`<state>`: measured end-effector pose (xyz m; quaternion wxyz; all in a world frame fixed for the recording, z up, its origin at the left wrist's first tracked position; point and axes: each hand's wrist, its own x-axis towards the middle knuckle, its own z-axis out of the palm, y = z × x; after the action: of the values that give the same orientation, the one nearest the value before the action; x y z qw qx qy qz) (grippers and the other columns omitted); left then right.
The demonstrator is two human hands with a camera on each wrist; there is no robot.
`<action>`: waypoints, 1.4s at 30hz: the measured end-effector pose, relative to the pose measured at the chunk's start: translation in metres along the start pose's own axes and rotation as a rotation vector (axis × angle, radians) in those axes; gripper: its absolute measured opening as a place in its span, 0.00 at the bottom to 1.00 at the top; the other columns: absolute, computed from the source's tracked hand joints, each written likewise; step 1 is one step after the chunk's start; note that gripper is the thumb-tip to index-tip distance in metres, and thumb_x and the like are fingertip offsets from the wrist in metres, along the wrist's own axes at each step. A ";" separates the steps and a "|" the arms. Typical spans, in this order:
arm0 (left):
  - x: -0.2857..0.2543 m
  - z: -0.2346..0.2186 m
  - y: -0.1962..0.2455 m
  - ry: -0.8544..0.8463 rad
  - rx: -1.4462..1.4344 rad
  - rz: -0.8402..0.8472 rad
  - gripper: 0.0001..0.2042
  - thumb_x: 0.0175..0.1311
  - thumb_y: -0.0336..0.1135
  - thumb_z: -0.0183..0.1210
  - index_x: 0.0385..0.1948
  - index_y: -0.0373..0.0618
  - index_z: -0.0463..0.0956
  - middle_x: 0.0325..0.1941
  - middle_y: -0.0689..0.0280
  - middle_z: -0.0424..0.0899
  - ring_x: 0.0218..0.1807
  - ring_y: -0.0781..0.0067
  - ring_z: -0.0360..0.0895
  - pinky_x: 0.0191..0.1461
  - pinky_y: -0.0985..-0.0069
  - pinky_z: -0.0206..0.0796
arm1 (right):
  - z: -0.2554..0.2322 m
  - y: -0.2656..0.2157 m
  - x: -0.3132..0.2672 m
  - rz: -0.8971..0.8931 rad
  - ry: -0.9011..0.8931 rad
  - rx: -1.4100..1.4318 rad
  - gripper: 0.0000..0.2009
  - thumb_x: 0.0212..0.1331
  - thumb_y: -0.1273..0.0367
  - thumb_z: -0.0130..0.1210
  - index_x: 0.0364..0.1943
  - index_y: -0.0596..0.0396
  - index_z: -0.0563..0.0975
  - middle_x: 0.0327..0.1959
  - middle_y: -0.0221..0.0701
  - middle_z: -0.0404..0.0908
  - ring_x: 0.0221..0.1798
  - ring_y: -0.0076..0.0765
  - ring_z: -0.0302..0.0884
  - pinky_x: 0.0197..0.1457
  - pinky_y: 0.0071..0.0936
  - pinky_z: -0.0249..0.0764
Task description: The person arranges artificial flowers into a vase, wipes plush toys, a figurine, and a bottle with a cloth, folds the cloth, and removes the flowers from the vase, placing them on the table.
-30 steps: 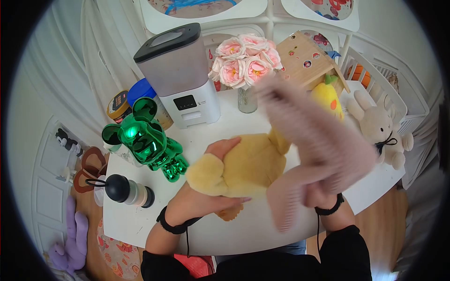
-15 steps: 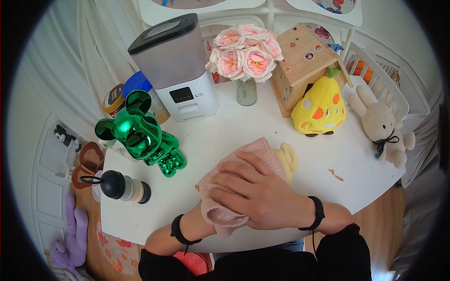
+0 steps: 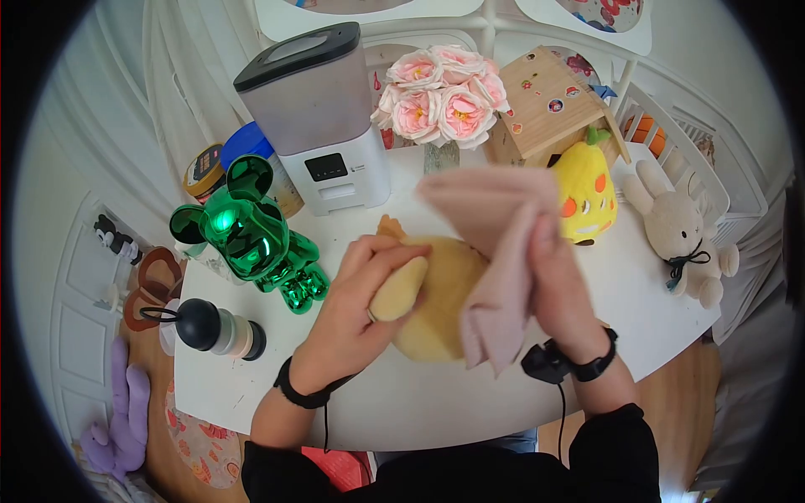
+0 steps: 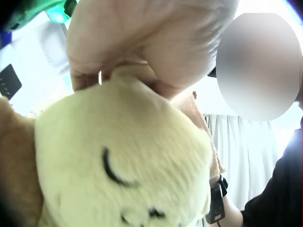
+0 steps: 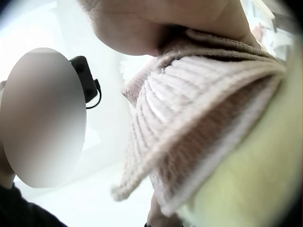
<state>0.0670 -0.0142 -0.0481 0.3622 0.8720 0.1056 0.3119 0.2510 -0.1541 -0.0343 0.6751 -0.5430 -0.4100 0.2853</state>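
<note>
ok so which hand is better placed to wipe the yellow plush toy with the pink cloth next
Probably the right hand: it grips the pink cloth, right beside the yellow plush toy. The left hand holds the plush toy, so it seems better suited to steadying it.

You had 1 left hand (image 3: 352, 298) and 1 right hand (image 3: 566, 285) over 1 white table (image 3: 226, 394), with 2 black wristbands (image 3: 293, 386), 1 per arm. You had 1 pale yellow soft toy (image 3: 440, 293) and 1 pink cloth (image 3: 503, 285) near the middle, 1 spotted yellow plush (image 3: 591, 197) and 1 cream rabbit (image 3: 681, 214) to the right, and 1 purple plush (image 3: 126, 415) down left: 4 stuffed ones altogether. Left, you had 1 green bear figure (image 3: 256, 239), 1 bottle (image 3: 222, 329) and 2 lidded tubs (image 3: 251, 147). Far, you had 1 dispenser (image 3: 323, 117), 1 vase (image 3: 440, 158), at least 5 pink flowers (image 3: 440, 92) and 1 wooden house (image 3: 545, 105).
</note>
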 end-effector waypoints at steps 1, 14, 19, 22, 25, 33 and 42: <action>0.001 0.001 -0.001 0.059 0.014 -0.017 0.15 0.63 0.24 0.59 0.53 0.41 0.78 0.49 0.61 0.78 0.57 0.62 0.75 0.64 0.70 0.64 | 0.005 0.006 0.000 0.000 0.006 0.000 0.31 0.76 0.45 0.40 0.61 0.62 0.71 0.53 0.33 0.78 0.55 0.24 0.74 0.60 0.25 0.70; -0.027 -0.008 0.018 0.139 -0.464 -0.354 0.22 0.72 0.45 0.59 0.56 0.35 0.73 0.55 0.57 0.83 0.56 0.66 0.81 0.62 0.67 0.73 | 0.002 0.003 -0.023 -0.433 -0.163 -0.189 0.40 0.67 0.41 0.50 0.73 0.56 0.60 0.72 0.48 0.62 0.75 0.54 0.60 0.75 0.46 0.63; -0.038 0.010 0.001 -0.091 -0.372 -0.183 0.29 0.69 0.38 0.58 0.70 0.40 0.61 0.70 0.56 0.69 0.69 0.60 0.70 0.70 0.64 0.65 | 0.037 0.008 -0.012 -0.610 -0.551 -0.506 0.40 0.51 0.60 0.73 0.70 0.51 0.69 0.74 0.50 0.57 0.75 0.62 0.56 0.72 0.52 0.62; -0.028 0.010 0.017 -0.096 -0.716 -0.529 0.21 0.72 0.37 0.46 0.62 0.36 0.70 0.62 0.53 0.77 0.64 0.58 0.74 0.68 0.64 0.64 | 0.031 0.016 0.001 -0.557 -0.511 -0.527 0.39 0.45 0.68 0.75 0.67 0.54 0.71 0.67 0.48 0.67 0.68 0.57 0.67 0.67 0.43 0.71; -0.024 0.016 0.009 -0.230 -0.431 -0.173 0.21 0.68 0.36 0.40 0.53 0.32 0.73 0.56 0.49 0.78 0.57 0.51 0.74 0.65 0.66 0.63 | 0.023 0.038 0.006 -0.615 -0.429 -0.547 0.36 0.46 0.71 0.72 0.65 0.55 0.72 0.57 0.44 0.76 0.56 0.48 0.78 0.55 0.34 0.78; -0.021 0.018 0.002 -0.297 -0.596 -0.302 0.20 0.70 0.39 0.42 0.53 0.33 0.74 0.51 0.57 0.79 0.52 0.62 0.75 0.61 0.70 0.64 | 0.014 0.060 0.006 -0.688 -0.328 -0.557 0.32 0.40 0.78 0.68 0.57 0.56 0.75 0.35 0.34 0.75 0.35 0.44 0.79 0.38 0.35 0.78; -0.016 0.025 0.001 -0.312 -0.611 -0.276 0.14 0.69 0.30 0.53 0.52 0.34 0.75 0.50 0.63 0.81 0.51 0.72 0.77 0.59 0.74 0.67 | 0.011 0.065 0.011 -0.286 -0.218 -0.191 0.12 0.62 0.75 0.60 0.50 0.57 0.79 0.41 0.37 0.86 0.39 0.36 0.86 0.46 0.28 0.79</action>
<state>0.0696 -0.0355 -0.0683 0.6562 0.7383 0.0677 0.1405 0.2506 -0.1229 -0.0936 0.6057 -0.5067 -0.5787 0.2036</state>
